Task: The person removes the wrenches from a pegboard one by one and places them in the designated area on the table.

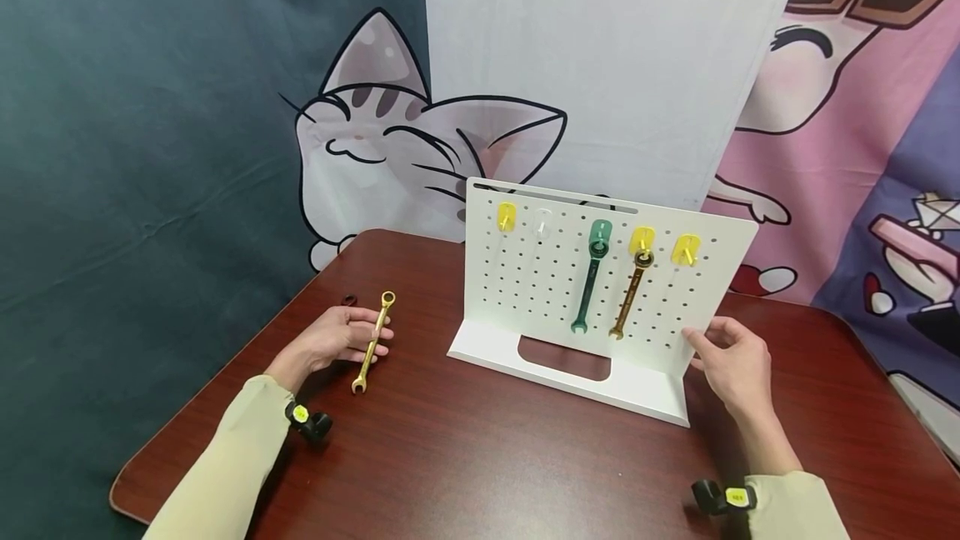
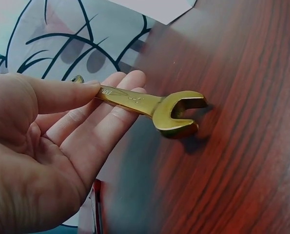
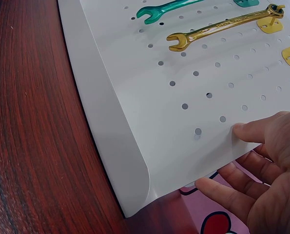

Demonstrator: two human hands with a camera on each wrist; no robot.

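My left hand (image 1: 341, 338) pinches a gold combination wrench (image 1: 375, 340) between thumb and fingers, over the left part of the table. Its ring end points away and its open end towards me; in the left wrist view the open end (image 2: 176, 114) juts past the fingertips. With the thumb on the front and the fingers behind, my right hand (image 1: 735, 365) grips the right edge of a white pegboard stand (image 1: 525, 273). On the board hang a green wrench (image 1: 587, 290) and a darker gold wrench (image 1: 630, 298), ring ends up on their hooks.
Two yellow hooks (image 1: 506, 217) (image 1: 686, 250) and a clear hook (image 1: 542, 224) on the board carry nothing. A small dark red ring end (image 1: 349, 300) shows behind my left hand, the rest hidden. Cartoon cloth (image 1: 375, 165) hangs behind the brown table (image 1: 450, 457).
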